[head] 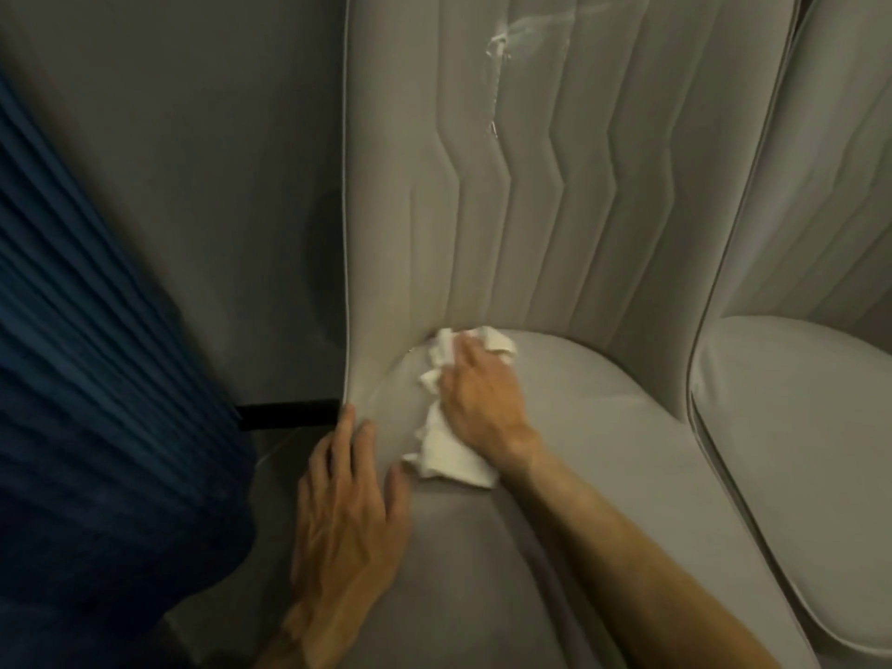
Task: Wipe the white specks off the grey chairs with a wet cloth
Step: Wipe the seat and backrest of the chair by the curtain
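A grey padded chair [603,465] with a zigzag-stitched backrest fills the middle of the view. My right hand [478,393] presses a crumpled white cloth [449,456] onto the seat, close to the crease where the seat meets the left side of the backrest. My left hand [347,504] rests with straight fingers on the seat's left edge, fingertips touching the side wing of the chair. White marks [499,43] show high up on the backrest, and a small one [493,127] lies lower down the same seam.
A second grey chair [811,451] stands tight against the right side. A dark blue pleated curtain [96,379] hangs at the left. A grey wall [193,185] lies behind, with a black bar [289,413] low beside the chair.
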